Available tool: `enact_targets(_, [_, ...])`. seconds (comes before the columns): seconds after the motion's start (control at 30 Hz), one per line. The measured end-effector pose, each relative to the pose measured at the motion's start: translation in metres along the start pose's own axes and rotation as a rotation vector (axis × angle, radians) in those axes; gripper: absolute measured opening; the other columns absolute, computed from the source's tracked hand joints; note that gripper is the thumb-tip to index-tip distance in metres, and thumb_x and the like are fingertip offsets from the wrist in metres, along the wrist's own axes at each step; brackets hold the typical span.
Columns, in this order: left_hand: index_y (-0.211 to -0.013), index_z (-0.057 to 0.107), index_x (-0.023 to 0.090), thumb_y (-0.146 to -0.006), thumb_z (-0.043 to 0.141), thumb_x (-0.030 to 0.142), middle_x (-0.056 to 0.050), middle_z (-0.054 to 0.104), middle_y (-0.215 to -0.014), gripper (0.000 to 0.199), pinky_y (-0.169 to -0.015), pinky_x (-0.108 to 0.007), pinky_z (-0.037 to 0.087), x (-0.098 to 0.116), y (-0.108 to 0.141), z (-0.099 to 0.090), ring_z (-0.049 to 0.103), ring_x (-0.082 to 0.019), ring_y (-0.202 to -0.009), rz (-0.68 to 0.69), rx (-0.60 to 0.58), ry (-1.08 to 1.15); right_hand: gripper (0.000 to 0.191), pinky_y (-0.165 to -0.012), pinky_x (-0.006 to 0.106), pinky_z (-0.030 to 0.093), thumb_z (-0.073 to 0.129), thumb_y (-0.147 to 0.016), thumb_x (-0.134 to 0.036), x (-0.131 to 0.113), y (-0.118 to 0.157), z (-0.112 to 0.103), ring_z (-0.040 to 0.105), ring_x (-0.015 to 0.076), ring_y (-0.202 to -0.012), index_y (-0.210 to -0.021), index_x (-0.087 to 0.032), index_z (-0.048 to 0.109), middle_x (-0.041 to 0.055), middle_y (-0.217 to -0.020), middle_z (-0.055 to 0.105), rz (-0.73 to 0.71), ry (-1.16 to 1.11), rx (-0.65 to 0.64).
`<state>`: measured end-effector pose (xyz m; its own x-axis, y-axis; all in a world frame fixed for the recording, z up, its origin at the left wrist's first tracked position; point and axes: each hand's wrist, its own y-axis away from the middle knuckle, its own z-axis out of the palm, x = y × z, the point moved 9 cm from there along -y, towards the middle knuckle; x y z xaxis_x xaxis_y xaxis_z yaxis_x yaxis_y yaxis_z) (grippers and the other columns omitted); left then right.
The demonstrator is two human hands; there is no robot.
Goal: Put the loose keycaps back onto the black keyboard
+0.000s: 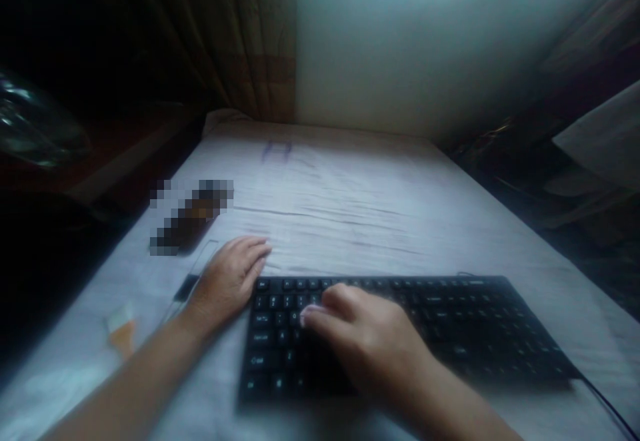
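A black keyboard (465, 334) lies on the pale cloth, its letter keys to the left and the number block to the right. My right hand (370, 334) is over its left part, fingers curled and pinched together. A small whitish piece of soft-looking material (311, 313) shows at the fingertips, against the upper-left letter keys; most of it is hidden. My left hand (233, 274) rests flat beside the keyboard's top left corner, fingers stretched out and holding nothing. Under the left wrist lies a thin, partly clear item with a black section (187, 288), partly covered.
Left of my forearm is a small brush (121, 334) with an orange handle and pale bristles. A dark pixelated object (193, 218) sits further back. The keyboard's cable (603, 398) runs off right. A curtain (250, 41) and wall (400, 48) border the cloth-covered surface (350, 174).
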<state>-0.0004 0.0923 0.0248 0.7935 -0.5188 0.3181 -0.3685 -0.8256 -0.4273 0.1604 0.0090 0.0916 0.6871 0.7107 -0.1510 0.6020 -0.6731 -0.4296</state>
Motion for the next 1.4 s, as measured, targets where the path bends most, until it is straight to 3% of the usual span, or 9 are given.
enact_targets(0.2, [-0.111,0.067,0.021,-0.095,0.045,0.026,-0.008,0.069,-0.118,0.027,-0.1,-0.047,0.05,0.0,0.001,0.002,0.061,-0.025,-0.113,-0.003,-0.001,0.007,0.014,-0.054,0.027,0.035,0.059,-0.092,-0.014,-0.011,-0.003,0.019,0.054,0.0145,-0.064,-0.097,-0.021,0.069,0.0013,-0.079,0.063,-0.025,-0.006,-0.041])
enact_targets(0.47, [-0.111,0.067,0.021,-0.096,0.045,0.027,-0.008,0.069,-0.118,0.027,-0.1,-0.047,0.05,0.0,0.001,0.001,0.061,-0.024,-0.112,-0.006,0.001,0.016,0.014,-0.054,0.026,0.034,0.062,-0.089,-0.012,-0.003,-0.001,0.014,0.053,0.0145,-0.063,-0.094,-0.022,0.071,0.0013,-0.077,0.062,0.021,-0.019,-0.092])
enact_targets(0.63, [-0.11,0.067,0.022,-0.096,0.045,0.026,-0.008,0.069,-0.117,0.027,-0.1,-0.046,0.05,0.001,0.001,0.0,0.061,-0.024,-0.112,-0.009,0.008,0.014,0.014,-0.056,0.026,0.036,0.061,-0.09,-0.014,-0.012,-0.012,0.014,0.054,0.0138,-0.064,-0.097,-0.022,0.071,0.0008,-0.079,0.063,-0.017,-0.04,-0.014])
enact_targets(0.77, [-0.11,0.067,0.02,-0.095,0.045,0.025,-0.009,0.069,-0.118,0.027,-0.1,-0.047,0.05,0.002,0.001,0.0,0.061,-0.024,-0.112,-0.012,0.005,0.016,0.014,-0.056,0.027,0.037,0.065,-0.088,-0.014,-0.016,-0.018,0.022,0.055,0.0144,-0.065,-0.096,-0.023,0.072,0.0001,-0.08,0.063,-0.039,-0.042,-0.046])
enact_targets(1.1, [-0.11,0.066,0.021,-0.095,0.046,0.024,-0.008,0.069,-0.117,0.026,-0.101,-0.046,0.049,0.001,0.001,0.0,0.061,-0.024,-0.114,-0.023,-0.001,0.026,0.02,-0.058,0.027,0.036,0.059,-0.088,-0.008,-0.011,-0.01,0.021,0.054,0.0149,-0.067,-0.095,-0.022,0.071,0.0009,-0.081,0.062,-0.019,-0.056,-0.077])
enact_targets(1.23, [-0.111,0.066,0.021,-0.095,0.047,0.023,-0.008,0.069,-0.118,0.025,-0.101,-0.046,0.049,0.002,0.001,0.001,0.06,-0.024,-0.114,-0.021,0.002,0.032,0.018,-0.057,0.028,0.035,0.059,-0.089,-0.01,-0.019,-0.02,0.02,0.053,0.0147,-0.067,-0.096,-0.022,0.07,0.0011,-0.082,0.062,-0.042,-0.053,-0.058])
enact_targets(1.4, [-0.11,0.066,0.021,-0.095,0.047,0.022,-0.008,0.068,-0.118,0.024,-0.102,-0.045,0.049,0.002,0.001,0.001,0.06,-0.023,-0.114,-0.026,0.001,0.041,0.009,-0.055,0.028,0.036,0.062,-0.09,-0.017,-0.036,-0.033,0.038,0.054,0.0157,-0.069,-0.094,-0.022,0.069,0.0017,-0.083,0.062,-0.087,-0.042,-0.141])
